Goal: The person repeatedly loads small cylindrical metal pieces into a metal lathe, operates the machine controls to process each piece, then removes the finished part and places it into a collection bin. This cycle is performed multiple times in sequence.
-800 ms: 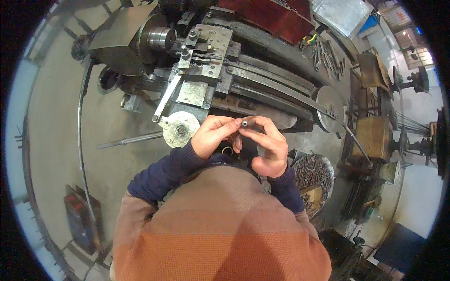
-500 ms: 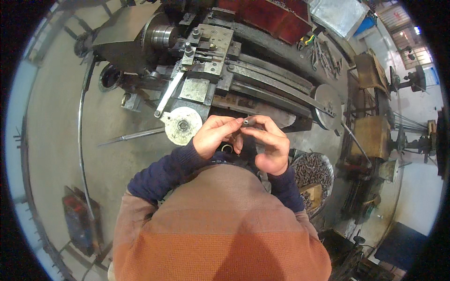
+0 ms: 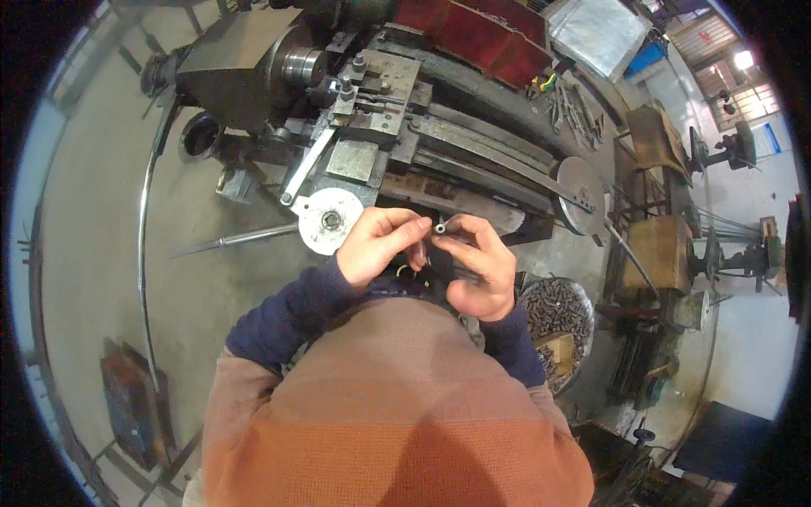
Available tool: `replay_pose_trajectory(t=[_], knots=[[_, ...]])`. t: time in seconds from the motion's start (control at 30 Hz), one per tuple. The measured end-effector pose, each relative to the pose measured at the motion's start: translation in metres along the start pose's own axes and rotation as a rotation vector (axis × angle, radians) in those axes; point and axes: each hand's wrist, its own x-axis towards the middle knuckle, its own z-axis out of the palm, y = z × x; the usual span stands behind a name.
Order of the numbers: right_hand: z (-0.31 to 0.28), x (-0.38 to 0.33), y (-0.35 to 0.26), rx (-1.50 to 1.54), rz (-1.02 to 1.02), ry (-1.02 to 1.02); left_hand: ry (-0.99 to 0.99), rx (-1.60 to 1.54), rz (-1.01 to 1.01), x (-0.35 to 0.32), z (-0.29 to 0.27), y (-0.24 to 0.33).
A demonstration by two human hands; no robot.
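A small tubular metal piece (image 3: pixel 439 229) is held up in front of my body, its round bored end facing me. My right hand (image 3: pixel 483 266) pinches it between thumb and fingertips. From the other side, the thumb of my left hand (image 3: pixel 376 245) presses near the bored end, with the other fingers curled below it. The rest of the piece is hidden by my fingers. Just beyond my hands stands a lathe, with its round handwheel (image 3: pixel 331 221) close to my left hand and its tool post (image 3: pixel 372 95) farther off.
On the lathe, the chuck (image 3: pixel 300 66) is at the far left and a large disc (image 3: pixel 581 196) on the right. A basin (image 3: pixel 590 338) of small metal parts, with a wooden block (image 3: pixel 557 351) inside, sits by my right forearm. Wrenches (image 3: pixel 574 106) lie beyond the lathe bed.
The metal piece has turned so that its bored end faces me more fully. Both hands have shifted slightly left in view and remain together at the piece.
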Motion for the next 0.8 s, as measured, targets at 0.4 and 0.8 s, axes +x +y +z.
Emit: replay_pose_trajectory(t=[0.4,0.8], knots=[[0.001,0.016,0.014,0.054,0.051,0.012,-0.045,-0.359,-0.182,0.024,-0.012,-0.019],[0.009,0.019,0.029,0.09,0.015,0.107,-0.11,-0.595,-0.208,0.03,-0.01,-0.026]])
